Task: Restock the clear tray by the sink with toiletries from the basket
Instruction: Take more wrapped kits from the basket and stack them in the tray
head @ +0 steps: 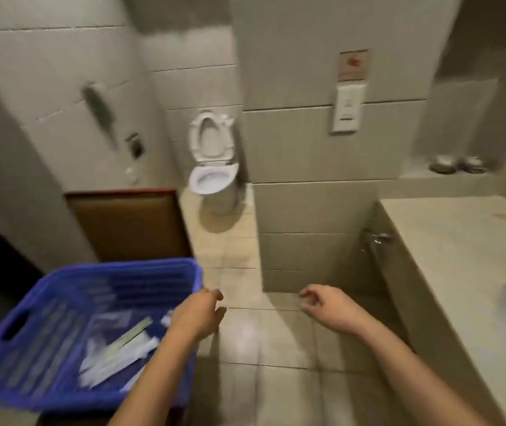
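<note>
my left hand (198, 315) and right hand (325, 309) hang loosely curled and empty, while the wrapped toiletries (116, 352) lie in the blue basket (116, 269) at my left, looking light, slick and crinkly, so i'd pinch one packet mid-length.

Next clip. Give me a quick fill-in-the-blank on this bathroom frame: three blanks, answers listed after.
1. The basket holding the packets is ____ in colour.
2. The left hand and the right hand both hold ____.
3. The counter lies on the person's ____ side.

Missing words: blue; nothing; right.
</note>
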